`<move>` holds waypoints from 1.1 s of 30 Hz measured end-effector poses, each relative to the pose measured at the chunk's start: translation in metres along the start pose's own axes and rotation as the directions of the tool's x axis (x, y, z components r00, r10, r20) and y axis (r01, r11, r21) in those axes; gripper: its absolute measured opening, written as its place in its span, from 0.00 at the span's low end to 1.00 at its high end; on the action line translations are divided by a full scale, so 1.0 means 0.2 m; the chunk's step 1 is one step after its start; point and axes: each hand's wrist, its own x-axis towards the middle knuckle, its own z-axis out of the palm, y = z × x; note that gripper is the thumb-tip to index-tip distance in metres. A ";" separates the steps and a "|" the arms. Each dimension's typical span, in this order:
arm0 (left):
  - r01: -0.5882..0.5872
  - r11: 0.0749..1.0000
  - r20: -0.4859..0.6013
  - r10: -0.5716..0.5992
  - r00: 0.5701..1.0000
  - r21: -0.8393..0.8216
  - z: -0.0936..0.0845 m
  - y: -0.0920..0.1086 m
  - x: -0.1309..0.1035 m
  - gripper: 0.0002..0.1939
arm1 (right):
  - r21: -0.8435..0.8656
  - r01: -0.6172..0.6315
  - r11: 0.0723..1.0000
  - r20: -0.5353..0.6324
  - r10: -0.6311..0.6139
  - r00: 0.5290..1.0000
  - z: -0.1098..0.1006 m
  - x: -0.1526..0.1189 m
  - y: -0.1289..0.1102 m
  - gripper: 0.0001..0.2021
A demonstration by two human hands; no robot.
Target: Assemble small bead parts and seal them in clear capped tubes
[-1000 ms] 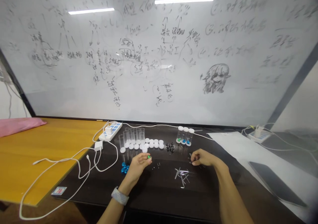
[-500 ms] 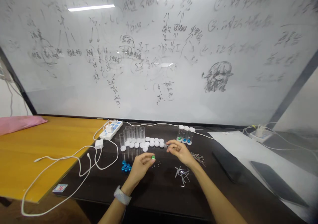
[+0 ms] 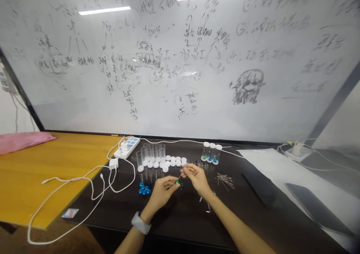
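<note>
Three capped tubes (image 3: 210,153) contain balls (image 3: 204,157); clear tubes (image 3: 140,158) stand uncapped — left hand (image 3: 162,190) pinches green ball (image 3: 177,182), right hand (image 3: 197,177) grips thin shaft (image 3: 179,176).

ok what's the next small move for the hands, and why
Probably ease the thin rod down into the green ball, since the right hand holds it slanting with its lower end at the ball, which the left hand pinches.

Bright overhead tubes glare off the whiteboard (image 3: 157,89); the right edge looks blurred.
</note>
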 end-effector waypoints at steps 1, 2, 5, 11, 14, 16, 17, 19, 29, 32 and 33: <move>0.001 1.000 0.002 -0.001 1.000 0.003 0.00 0.00 0.00 0.15 | -0.009 0.005 1.000 0.007 -0.005 1.000 0.00 0.00 0.00 0.17; 0.004 1.000 0.005 -0.004 1.000 0.006 0.00 0.00 0.00 0.15 | -0.019 0.011 1.000 0.015 -0.010 1.000 0.00 0.00 0.01 0.17; 0.010 1.000 0.006 -0.010 1.000 0.005 0.00 0.01 -0.01 0.15 | -0.056 0.029 0.998 0.032 -0.027 0.999 0.00 0.00 0.00 0.16; 0.002 1.000 0.006 -0.002 1.000 -0.004 0.01 0.02 -0.01 0.15 | -0.116 0.027 0.993 0.095 -0.016 0.995 0.01 -0.02 -0.03 0.14; 0.002 1.000 0.023 -0.002 1.000 0.021 0.01 0.02 -0.02 0.15 | -0.121 0.025 0.992 0.098 -0.013 0.995 0.01 -0.03 -0.03 0.14; 0.011 0.999 0.026 -0.012 1.000 0.033 0.01 0.02 -0.02 0.15 | -0.125 0.026 0.992 0.092 -0.014 0.996 0.01 -0.03 -0.02 0.14; 0.015 0.999 0.026 -0.016 1.000 0.037 0.01 0.02 -0.02 0.15 | -0.128 0.027 0.991 0.093 -0.015 0.996 0.01 -0.03 -0.02 0.14; 0.017 0.999 0.033 -0.018 0.999 0.037 0.01 0.02 -0.02 0.15 | -0.133 0.025 0.991 0.098 -0.012 0.995 0.01 -0.03 -0.01 0.14; 0.021 0.999 0.088 -0.018 0.996 -0.032 0.02 0.04 -0.03 0.18 | -0.169 0.025 0.985 0.098 -0.008 0.995 0.02 -0.03 0.02 0.15; 0.017 0.999 0.071 -0.015 0.997 -0.029 0.01 0.03 -0.02 0.17 | -0.179 0.039 0.983 0.125 -0.017 0.992 0.02 -0.03 0.03 0.17; 0.021 0.999 0.053 -0.019 0.998 -0.039 0.00 0.03 -0.01 0.18 | -0.187 0.049 0.981 0.133 -0.024 0.991 0.02 -0.02 0.03 0.19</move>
